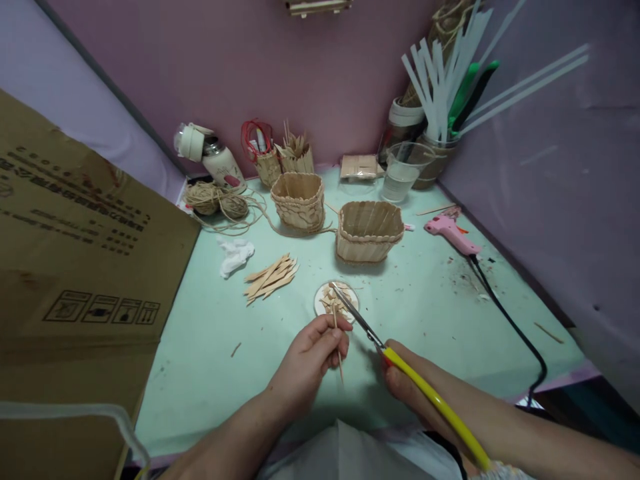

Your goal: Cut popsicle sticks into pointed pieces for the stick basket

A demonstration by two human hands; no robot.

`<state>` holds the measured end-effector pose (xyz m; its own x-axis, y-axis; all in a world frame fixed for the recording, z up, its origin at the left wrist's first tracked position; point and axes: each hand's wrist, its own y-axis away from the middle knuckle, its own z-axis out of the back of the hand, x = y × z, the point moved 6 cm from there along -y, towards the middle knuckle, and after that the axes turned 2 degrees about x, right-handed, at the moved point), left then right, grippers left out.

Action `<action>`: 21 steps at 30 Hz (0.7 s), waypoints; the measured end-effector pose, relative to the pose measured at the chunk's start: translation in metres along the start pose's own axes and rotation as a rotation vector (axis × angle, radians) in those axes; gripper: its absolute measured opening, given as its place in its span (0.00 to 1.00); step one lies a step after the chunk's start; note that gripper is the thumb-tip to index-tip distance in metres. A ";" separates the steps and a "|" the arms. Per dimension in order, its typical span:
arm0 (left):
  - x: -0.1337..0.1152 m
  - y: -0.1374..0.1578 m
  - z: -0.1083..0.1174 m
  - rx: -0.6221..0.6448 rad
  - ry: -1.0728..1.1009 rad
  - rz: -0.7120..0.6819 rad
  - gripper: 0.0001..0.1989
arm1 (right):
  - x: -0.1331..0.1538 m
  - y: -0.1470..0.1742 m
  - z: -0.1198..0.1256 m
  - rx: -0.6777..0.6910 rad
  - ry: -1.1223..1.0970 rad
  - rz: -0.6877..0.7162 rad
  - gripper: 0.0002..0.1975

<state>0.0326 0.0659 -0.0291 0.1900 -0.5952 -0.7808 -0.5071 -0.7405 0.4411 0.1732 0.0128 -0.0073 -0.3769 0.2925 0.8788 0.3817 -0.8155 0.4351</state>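
My left hand (pixel 316 348) pinches a thin wooden stick (pixel 341 365) between thumb and fingers, held nearly upright. My right hand (pixel 406 380) is closed around a pair of scissors (pixel 361 321) with a long yellow handle and a bit of red. The metal blades point up and left, over a small round white dish (pixel 354 313) that holds cut wood chips (pixel 327 297). The blade tips lie close to the stick's upper end; whether they touch it I cannot tell. Left of the dish lies a pile of flat pointed wooden strips (pixel 273 279).
Two woven-edged wooden baskets (pixel 369 230) stand behind the dish. Twine balls (pixel 213 200) and a white tissue (pixel 236 256) lie left. At right are a pink glue gun (pixel 453 235) with black cord and a plastic cup (pixel 400 177). A cardboard box (pixel 90 267) borders the left.
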 end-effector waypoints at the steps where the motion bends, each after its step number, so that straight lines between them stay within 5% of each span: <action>1: 0.001 0.000 0.001 -0.003 -0.006 0.000 0.09 | -0.002 0.000 -0.002 0.043 -0.004 -0.027 0.25; 14: 0.004 -0.001 0.003 -0.038 -0.056 0.087 0.16 | 0.013 0.004 -0.007 0.180 -0.020 -0.080 0.24; 21: -0.003 -0.002 0.003 -0.007 -0.186 0.022 0.15 | 0.009 -0.002 -0.007 0.101 -0.016 -0.112 0.21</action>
<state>0.0305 0.0702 -0.0291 0.0196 -0.5439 -0.8389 -0.5034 -0.7304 0.4617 0.1631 0.0132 -0.0018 -0.4090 0.3870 0.8264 0.4212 -0.7233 0.5472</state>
